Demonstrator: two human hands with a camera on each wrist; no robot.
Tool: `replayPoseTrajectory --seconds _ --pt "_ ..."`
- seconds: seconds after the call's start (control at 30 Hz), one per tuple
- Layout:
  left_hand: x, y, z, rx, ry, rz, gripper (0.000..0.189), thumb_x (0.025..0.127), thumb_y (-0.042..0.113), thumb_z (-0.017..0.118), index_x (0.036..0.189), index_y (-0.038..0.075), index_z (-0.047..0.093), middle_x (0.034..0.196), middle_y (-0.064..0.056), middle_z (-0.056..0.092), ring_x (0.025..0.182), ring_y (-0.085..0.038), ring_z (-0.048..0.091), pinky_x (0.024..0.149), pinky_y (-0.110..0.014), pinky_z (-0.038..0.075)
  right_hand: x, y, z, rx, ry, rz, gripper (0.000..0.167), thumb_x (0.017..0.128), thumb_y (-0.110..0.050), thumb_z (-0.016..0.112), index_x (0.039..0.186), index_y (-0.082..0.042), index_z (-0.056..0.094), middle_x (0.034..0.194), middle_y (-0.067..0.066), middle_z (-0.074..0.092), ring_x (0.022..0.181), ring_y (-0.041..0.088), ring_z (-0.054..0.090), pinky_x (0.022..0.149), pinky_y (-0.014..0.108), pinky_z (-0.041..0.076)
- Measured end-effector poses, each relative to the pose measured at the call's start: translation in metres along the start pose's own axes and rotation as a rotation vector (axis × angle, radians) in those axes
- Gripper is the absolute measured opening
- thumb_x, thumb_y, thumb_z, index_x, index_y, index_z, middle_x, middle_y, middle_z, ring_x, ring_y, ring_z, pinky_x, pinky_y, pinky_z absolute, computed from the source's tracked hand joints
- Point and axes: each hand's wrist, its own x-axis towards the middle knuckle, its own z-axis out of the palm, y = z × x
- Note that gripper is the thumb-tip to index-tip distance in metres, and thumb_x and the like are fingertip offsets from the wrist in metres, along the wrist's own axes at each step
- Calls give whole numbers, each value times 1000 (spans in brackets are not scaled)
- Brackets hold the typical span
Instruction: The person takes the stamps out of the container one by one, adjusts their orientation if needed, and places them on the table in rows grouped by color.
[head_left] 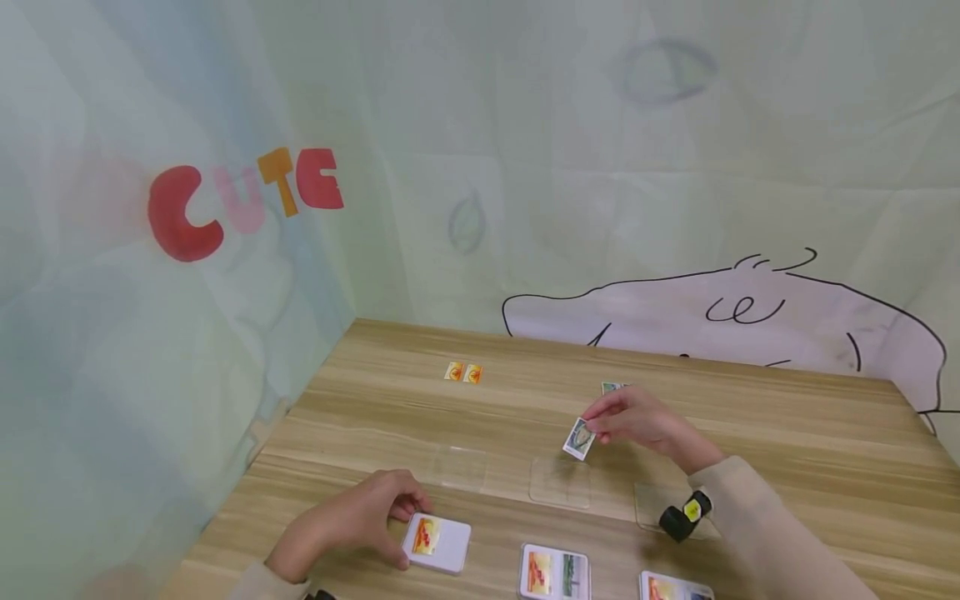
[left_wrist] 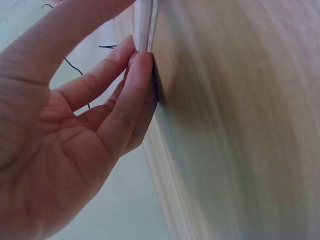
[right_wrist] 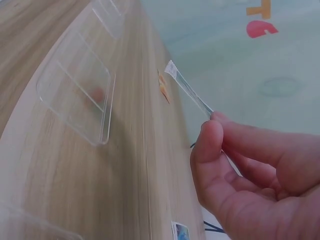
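The left hand (head_left: 363, 512) grips the left edge of a white, rounded rectangular plastic case (head_left: 452, 546), which bears an orange-red stamp (head_left: 427, 535). Farther out, the right hand (head_left: 645, 425) pinches a grey-green, white-bordered paper stamp (head_left: 579, 439) by its upper end, its long axis slanting down-left; the case lies leftward and personward of this pinch. The stamps' print is too small to read; beyond, multicoloured wall lettering (head_left: 243, 222) spells "CUTE".
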Motion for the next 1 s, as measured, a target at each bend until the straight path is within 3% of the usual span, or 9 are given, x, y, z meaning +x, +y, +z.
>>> replayPoseTrajectory --seconds 1.0 --pt "0 2 -1 -26 -3 0 53 59 5 94 105 2 66 101 -3 60 90 -11 60 82 -27 54 -15 7 -39 -15 31 69 15 93 7 63 105 15 66 91 9 70 75 15 63 69 25 55"
